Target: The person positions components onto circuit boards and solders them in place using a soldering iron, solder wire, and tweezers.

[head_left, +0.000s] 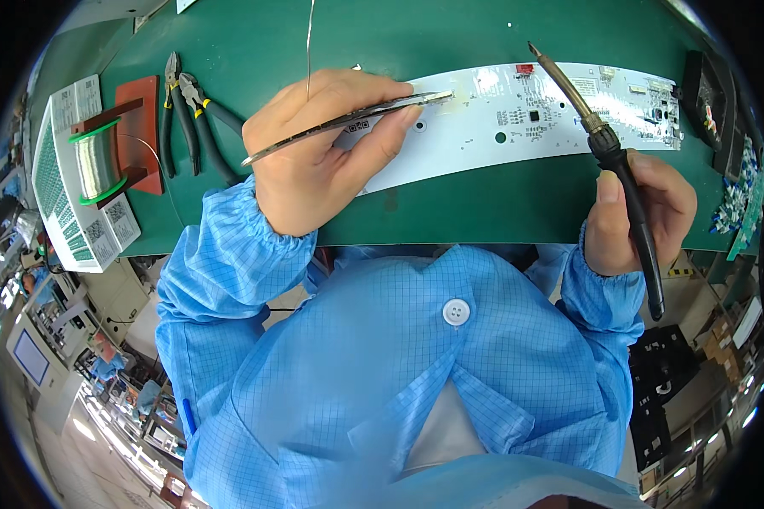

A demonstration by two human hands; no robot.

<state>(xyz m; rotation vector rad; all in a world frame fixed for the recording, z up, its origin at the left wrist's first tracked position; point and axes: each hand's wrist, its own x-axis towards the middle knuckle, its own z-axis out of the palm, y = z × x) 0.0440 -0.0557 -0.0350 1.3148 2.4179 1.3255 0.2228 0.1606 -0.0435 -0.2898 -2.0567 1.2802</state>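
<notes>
Closed around a pair of metal tweezers (431,97), my left hand (306,157) pinches them between thumb and index finger. Their tips touch or hover just over a long, curved white circuit board (475,127); I cannot tell which. A thin silvery wire (311,42) rises from the back of the same hand's fingers. In my right hand (632,212) is a soldering iron (607,140) with a black handle, its tip pointing up and away beyond the board's far edge. The board carries small chips, a red connector (525,69) and pale connectors, and lies partly under my left hand.
On the left stand a solder wire reel (99,165) on a reddish-brown stand (148,93) and a white box (59,119). Two dark-handled cutters (187,106) lie beside it. At the right are a black tray (709,102) and a pile of small white-and-blue parts (738,191).
</notes>
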